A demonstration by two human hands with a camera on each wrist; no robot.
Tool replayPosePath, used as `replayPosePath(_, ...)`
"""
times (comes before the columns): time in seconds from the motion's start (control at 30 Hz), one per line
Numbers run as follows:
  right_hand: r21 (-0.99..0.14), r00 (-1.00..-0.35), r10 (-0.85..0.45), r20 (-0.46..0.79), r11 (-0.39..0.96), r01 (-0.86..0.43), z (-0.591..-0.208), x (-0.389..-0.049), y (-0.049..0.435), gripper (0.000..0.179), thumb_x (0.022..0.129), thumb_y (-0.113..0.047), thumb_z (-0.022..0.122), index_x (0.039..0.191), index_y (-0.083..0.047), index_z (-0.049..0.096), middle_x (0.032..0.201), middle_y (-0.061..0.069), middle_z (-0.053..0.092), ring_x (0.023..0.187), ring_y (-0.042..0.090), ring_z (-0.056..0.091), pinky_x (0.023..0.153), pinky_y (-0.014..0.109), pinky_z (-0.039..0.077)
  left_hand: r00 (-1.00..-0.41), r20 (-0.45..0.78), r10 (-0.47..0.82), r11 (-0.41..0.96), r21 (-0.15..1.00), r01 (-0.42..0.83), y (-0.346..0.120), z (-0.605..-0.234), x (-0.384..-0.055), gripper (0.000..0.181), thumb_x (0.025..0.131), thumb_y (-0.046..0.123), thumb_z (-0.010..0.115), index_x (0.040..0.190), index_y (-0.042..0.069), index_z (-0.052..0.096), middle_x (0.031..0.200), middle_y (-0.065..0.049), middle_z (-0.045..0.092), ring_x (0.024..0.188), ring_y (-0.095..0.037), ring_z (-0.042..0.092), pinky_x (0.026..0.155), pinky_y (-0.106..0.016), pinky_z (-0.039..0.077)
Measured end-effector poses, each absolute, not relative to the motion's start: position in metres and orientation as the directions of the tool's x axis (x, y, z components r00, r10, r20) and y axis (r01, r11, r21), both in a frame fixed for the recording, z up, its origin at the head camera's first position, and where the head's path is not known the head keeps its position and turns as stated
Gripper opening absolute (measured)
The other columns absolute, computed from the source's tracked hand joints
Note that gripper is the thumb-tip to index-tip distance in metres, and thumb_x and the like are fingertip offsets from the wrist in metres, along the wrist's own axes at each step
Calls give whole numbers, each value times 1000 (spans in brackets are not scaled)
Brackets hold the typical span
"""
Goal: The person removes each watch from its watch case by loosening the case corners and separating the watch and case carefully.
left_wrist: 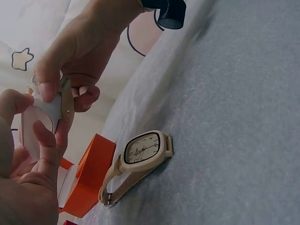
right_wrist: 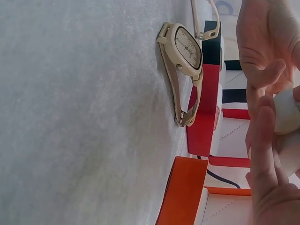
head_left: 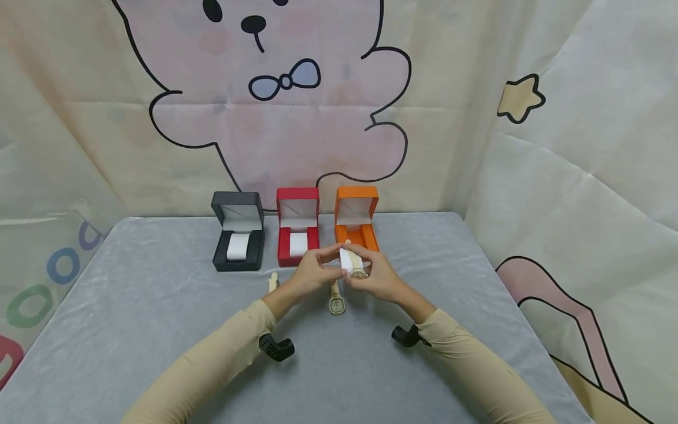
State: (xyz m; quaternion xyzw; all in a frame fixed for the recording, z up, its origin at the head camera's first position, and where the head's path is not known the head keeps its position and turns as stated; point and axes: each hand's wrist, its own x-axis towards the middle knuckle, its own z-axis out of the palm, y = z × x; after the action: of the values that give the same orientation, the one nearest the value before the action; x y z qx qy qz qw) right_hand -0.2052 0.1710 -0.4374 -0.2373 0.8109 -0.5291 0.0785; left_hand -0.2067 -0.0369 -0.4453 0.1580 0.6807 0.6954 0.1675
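Over the table, in front of the orange box point(head_left: 356, 221), both hands hold a white watch cushion point(head_left: 345, 261) with a beige wristwatch point(head_left: 358, 272) around it. My left hand point(head_left: 318, 268) grips the cushion's left side, its fingers curled about the end in the left wrist view. The right hand point(head_left: 378, 280) pinches the watch and cushion from the other side, thumb on the white surface. Below them a second beige watch point(left_wrist: 143, 150) with a squarish dial lies on the cloth, strap buckled. Another beige watch point(head_left: 273, 281) is partly hidden behind my left forearm.
A black box point(head_left: 238, 268) and a red box point(head_left: 298, 259) stand left of the orange one, lids up, each with a white cushion inside. Grey cloth point(head_left: 132, 294) covers the table. Printed curtains point(head_left: 445, 159) hang behind and beside it.
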Motion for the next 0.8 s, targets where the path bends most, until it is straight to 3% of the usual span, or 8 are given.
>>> replayPosePath(0.1,-916,-862,-495,111,286,-283,-438,-206,172,69,83,-2,75,147,-12,51,118,23,61,60,19,64,58,27,58,-886,-1,463,-19,1000,-11,-39,-445,-207,68,92,4,68,154,9,42,152,-17,51,92,-17,71,65,-22,52)
replayPosePath(0.17,-932,-845,-524,106,244,-269,-438,-208,173,69,84,1,75,146,-10,49,115,24,59,59,21,65,57,29,58,-878,8,478,-10,1000,4,-42,-444,-207,68,92,5,68,154,9,42,153,-16,50,109,-22,68,70,-24,54)
replayPosePath(0.33,-962,-788,-609,92,149,-227,-438,-212,177,73,82,6,77,143,-6,40,116,20,52,57,32,63,53,38,58,-853,13,522,26,999,31,-48,-441,-209,69,92,9,72,154,12,43,156,-14,47,143,-34,46,84,-37,60)
replayPosePath(0.43,-972,-763,-640,85,114,-204,-436,-212,179,76,81,5,79,142,-5,36,122,19,49,61,43,62,54,36,58,-842,1,539,21,1000,15,-50,-440,-211,68,91,9,73,153,13,45,157,-13,46,145,-35,43,88,-42,60)
replayPosePath(0.53,-975,-754,-652,83,103,-197,-434,-212,181,76,79,4,81,140,-5,35,125,20,48,66,50,64,57,32,59,-828,-3,560,5,1000,1,-50,-440,-212,67,91,9,72,153,12,45,157,-14,45,142,-37,44,88,-38,60)
replayPosePath(0.8,-966,-731,-673,110,100,-238,-432,-213,184,77,80,3,81,142,-4,36,132,23,44,82,24,69,70,32,61,-807,21,591,-14,1000,16,-51,-439,-213,70,90,7,73,153,12,44,155,-15,47,132,-44,51,84,-32,60)
